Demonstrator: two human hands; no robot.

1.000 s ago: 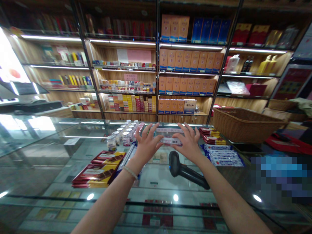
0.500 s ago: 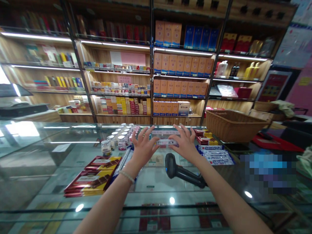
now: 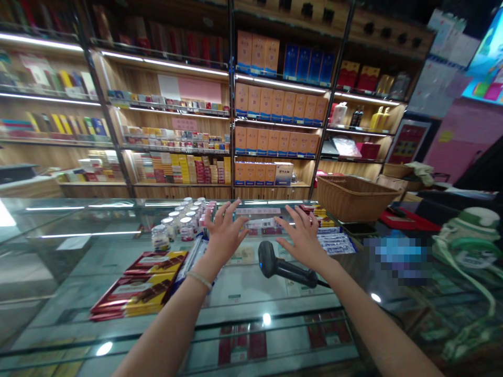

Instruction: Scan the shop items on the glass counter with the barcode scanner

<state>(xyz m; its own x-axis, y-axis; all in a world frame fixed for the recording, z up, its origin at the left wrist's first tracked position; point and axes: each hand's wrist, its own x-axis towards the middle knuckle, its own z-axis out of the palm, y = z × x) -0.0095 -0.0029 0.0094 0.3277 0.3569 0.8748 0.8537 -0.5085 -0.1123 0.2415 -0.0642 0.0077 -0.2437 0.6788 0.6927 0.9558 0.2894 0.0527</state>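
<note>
Both my arms reach forward over a glass counter. My left hand, with a bead bracelet on its wrist, hovers open with fingers spread. My right hand is open too, fingers apart, holding nothing. Between and just beyond them a small flat white and red pack lies on the glass, touched by neither hand. A black barcode scanner lies on the counter under my right wrist.
Red and yellow chocolate bars are stacked at the left, small jars stand behind them, blue packets lie at the right. A wicker basket sits on the far right. Shelves of boxed goods fill the back wall.
Both hands let go of the small pack and drew apart and slightly back; it now lies on the glass. The camera turned to the right.
</note>
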